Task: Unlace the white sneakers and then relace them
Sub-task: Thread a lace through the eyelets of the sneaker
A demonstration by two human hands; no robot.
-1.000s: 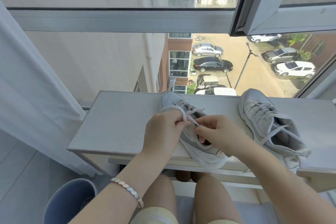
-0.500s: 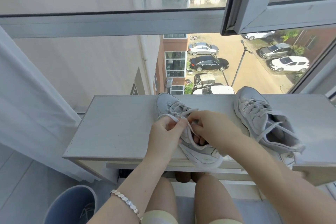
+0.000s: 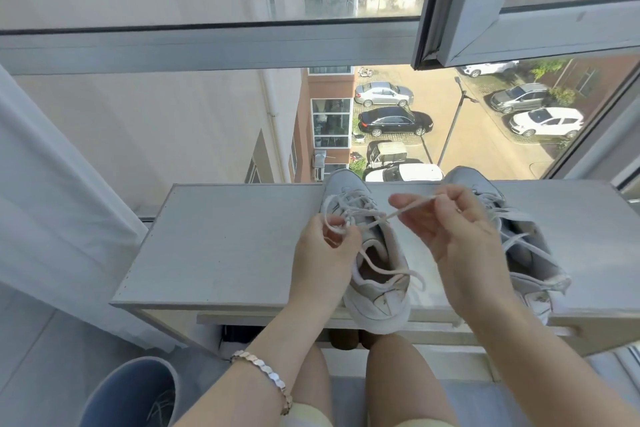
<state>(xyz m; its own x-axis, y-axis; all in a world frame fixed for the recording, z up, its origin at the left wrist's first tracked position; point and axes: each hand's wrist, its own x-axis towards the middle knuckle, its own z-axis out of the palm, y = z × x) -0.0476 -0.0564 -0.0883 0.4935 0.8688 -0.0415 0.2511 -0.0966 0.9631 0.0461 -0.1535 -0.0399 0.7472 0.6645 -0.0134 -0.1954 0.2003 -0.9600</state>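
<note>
You've drawn your right hand [image 3: 457, 232] toward the upper right, pinching the lace [image 3: 412, 206]; your left hand [image 3: 322, 253] grips a loop over the sneaker [image 3: 381, 302] on the desk [image 3: 225, 246].

One wide-angle camera worn on the person's head looks forward and down, close over the left hand [image 3: 323, 253] and right hand [image 3: 460, 236] at the table [image 3: 225, 246] low in the frame, the window [image 3: 207, 45] across the upper half.
</note>
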